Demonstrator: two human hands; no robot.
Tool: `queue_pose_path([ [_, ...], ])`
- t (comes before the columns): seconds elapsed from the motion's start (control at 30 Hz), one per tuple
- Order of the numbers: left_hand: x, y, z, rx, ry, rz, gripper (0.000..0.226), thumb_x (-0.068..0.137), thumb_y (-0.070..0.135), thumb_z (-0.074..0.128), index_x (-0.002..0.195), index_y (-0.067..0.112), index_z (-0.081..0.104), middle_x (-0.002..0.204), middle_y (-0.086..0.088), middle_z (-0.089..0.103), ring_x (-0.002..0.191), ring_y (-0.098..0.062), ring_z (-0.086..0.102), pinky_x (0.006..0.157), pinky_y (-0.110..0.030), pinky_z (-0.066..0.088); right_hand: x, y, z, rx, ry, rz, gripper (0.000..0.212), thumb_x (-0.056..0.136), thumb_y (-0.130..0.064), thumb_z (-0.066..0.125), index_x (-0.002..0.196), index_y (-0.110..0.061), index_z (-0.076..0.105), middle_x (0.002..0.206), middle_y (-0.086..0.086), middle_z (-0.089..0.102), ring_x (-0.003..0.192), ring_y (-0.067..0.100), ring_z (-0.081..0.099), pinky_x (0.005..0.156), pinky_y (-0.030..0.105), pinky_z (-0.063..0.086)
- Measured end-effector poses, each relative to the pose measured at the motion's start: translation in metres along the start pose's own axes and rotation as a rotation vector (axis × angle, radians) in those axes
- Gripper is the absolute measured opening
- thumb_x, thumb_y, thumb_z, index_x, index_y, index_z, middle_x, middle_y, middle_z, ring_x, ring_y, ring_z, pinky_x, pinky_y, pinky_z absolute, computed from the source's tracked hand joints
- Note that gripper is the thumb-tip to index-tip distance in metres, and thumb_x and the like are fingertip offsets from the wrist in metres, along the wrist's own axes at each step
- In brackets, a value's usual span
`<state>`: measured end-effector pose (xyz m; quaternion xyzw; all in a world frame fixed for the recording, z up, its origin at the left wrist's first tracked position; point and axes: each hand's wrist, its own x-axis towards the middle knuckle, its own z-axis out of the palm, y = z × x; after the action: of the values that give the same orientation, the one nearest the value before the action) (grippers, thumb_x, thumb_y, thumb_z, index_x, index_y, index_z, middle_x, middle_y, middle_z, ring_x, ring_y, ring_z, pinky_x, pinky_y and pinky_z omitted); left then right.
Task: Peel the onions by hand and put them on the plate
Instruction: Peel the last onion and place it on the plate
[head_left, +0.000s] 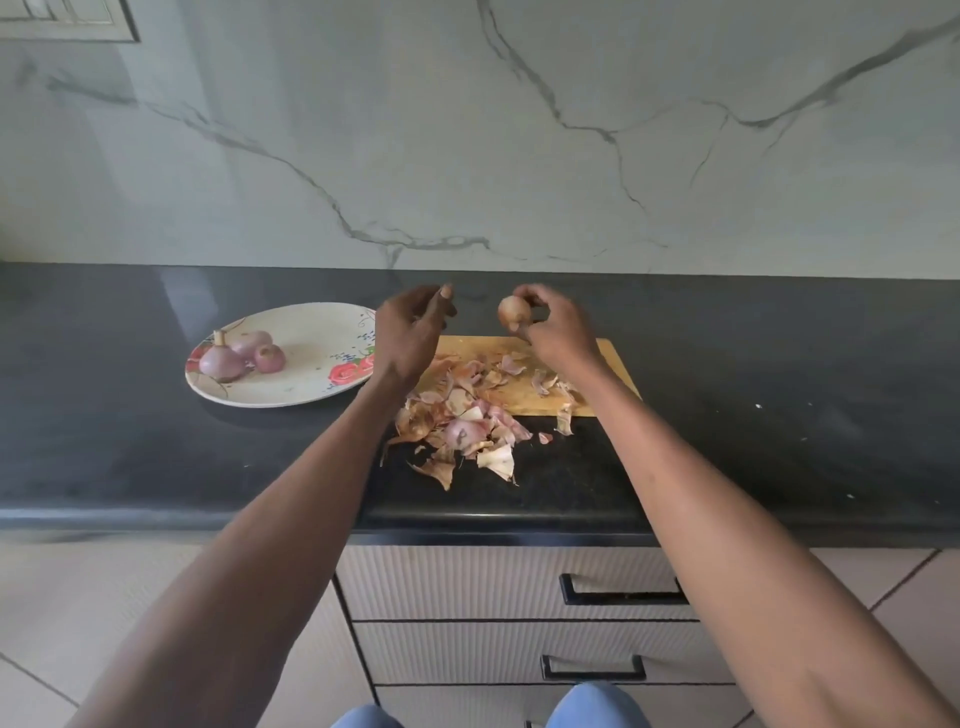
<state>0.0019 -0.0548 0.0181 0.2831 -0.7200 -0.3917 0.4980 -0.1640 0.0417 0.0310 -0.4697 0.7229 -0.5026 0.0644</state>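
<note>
My right hand (558, 325) holds a small onion (513, 310) with tan skin above the far edge of the wooden cutting board (608, 364). My left hand (410, 332) hovers a short way to its left, fingers loosely curled, with nothing visible in it. A flowered plate (311, 384) on the left carries three peeled purple onions (239, 353). Loose onion skins (467, 405) cover the board and spill onto the counter. One purple onion (465, 433) lies among the skins at the board's near edge.
The dark stone counter (779, 415) ends in a rounded front edge, and a marble wall rises behind it. Drawers with black handles (623, 592) sit below the counter. Small crumbs dot the counter to the right.
</note>
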Motion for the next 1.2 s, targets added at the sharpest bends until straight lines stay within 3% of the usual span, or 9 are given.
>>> queue_pose_path([
  [0.07,0.003,0.001,-0.002,-0.199,-0.069,-0.066,0.023,0.101,0.023,0.061,0.119,0.009,0.068,0.098,-0.005,0.074,0.076,-0.016,0.067,0.060,-0.035,0.052,0.003,-0.011,0.008,0.320,-0.079,0.062,0.037,0.082,0.001,0.074,0.110,-0.018,0.060,0.122,0.007,0.067,0.107,0.025,0.065,0.080,0.036,0.056],
  [0.13,0.006,0.002,-0.004,-0.387,-0.153,-0.157,0.025,0.099,0.019,0.063,0.123,0.011,0.065,0.103,-0.007,0.073,0.082,-0.023,0.070,0.063,-0.034,0.056,0.006,-0.016,0.014,0.477,-0.145,0.073,0.038,0.079,0.007,0.073,0.103,-0.019,0.061,0.115,0.006,0.070,0.107,0.026,0.067,0.086,0.039,0.057],
  [0.23,0.004,-0.002,-0.004,-0.471,-0.199,-0.270,0.034,0.098,0.016,0.065,0.129,0.004,0.061,0.108,-0.015,0.072,0.084,-0.026,0.072,0.070,-0.035,0.059,0.004,-0.012,0.020,0.453,-0.150,0.028,0.041,0.075,0.007,0.076,0.098,-0.024,0.065,0.107,-0.001,0.070,0.108,0.018,0.065,0.094,0.040,0.054],
  [0.4,0.004,-0.007,-0.003,-0.556,-0.268,-0.334,0.034,0.094,0.012,0.067,0.124,-0.003,0.065,0.105,-0.019,0.075,0.090,-0.029,0.073,0.078,-0.034,0.062,0.002,-0.009,0.026,0.379,-0.112,-0.025,0.049,0.068,0.003,0.082,0.091,-0.035,0.062,0.113,0.000,0.067,0.106,0.022,0.066,0.090,0.048,0.056],
  [0.63,0.010,-0.006,0.001,-0.799,-0.260,-0.482,0.030,0.095,-0.009,0.056,0.121,0.002,0.066,0.107,-0.016,0.075,0.092,-0.030,0.075,0.083,-0.038,0.062,0.000,-0.010,0.030,0.316,-0.092,-0.036,0.033,0.075,0.009,0.072,0.089,-0.021,0.067,0.096,0.003,0.073,0.093,0.020,0.069,0.083,0.042,0.056],
  [0.77,0.011,-0.006,0.004,-0.785,-0.279,-0.436,0.026,0.096,-0.005,0.056,0.116,0.005,0.068,0.105,-0.011,0.077,0.096,-0.024,0.073,0.092,-0.036,0.059,0.001,-0.011,0.030,0.390,-0.018,-0.036,0.014,0.085,-0.005,0.070,0.092,-0.017,0.072,0.093,0.002,0.074,0.088,0.013,0.069,0.082,0.029,0.056],
  [0.93,0.011,-0.009,0.006,-0.687,-0.247,-0.396,0.022,0.096,0.002,0.060,0.117,-0.003,0.064,0.109,-0.016,0.071,0.089,-0.021,0.072,0.080,-0.030,0.061,0.000,-0.012,0.031,0.422,-0.001,-0.007,0.013,0.087,-0.012,0.074,0.100,-0.011,0.076,0.092,0.001,0.075,0.081,0.006,0.070,0.073,0.018,0.054],
  [1.1,0.011,-0.009,0.004,-0.653,-0.271,-0.378,0.017,0.099,0.007,0.057,0.110,0.000,0.069,0.105,-0.017,0.070,0.085,-0.022,0.068,0.075,-0.028,0.059,0.002,-0.011,0.032,0.497,0.001,0.086,0.021,0.083,-0.015,0.078,0.104,-0.010,0.076,0.094,0.001,0.077,0.089,0.013,0.072,0.078,0.026,0.058],
  [1.2,0.011,-0.008,0.005,-0.649,-0.307,-0.397,0.019,0.100,0.007,0.056,0.113,0.001,0.070,0.108,-0.016,0.072,0.091,-0.024,0.067,0.079,-0.030,0.059,0.001,-0.014,0.029,0.524,0.016,0.116,0.010,0.080,-0.011,0.080,0.089,-0.014,0.078,0.086,-0.002,0.076,0.082,0.009,0.070,0.069,0.020,0.053],
])
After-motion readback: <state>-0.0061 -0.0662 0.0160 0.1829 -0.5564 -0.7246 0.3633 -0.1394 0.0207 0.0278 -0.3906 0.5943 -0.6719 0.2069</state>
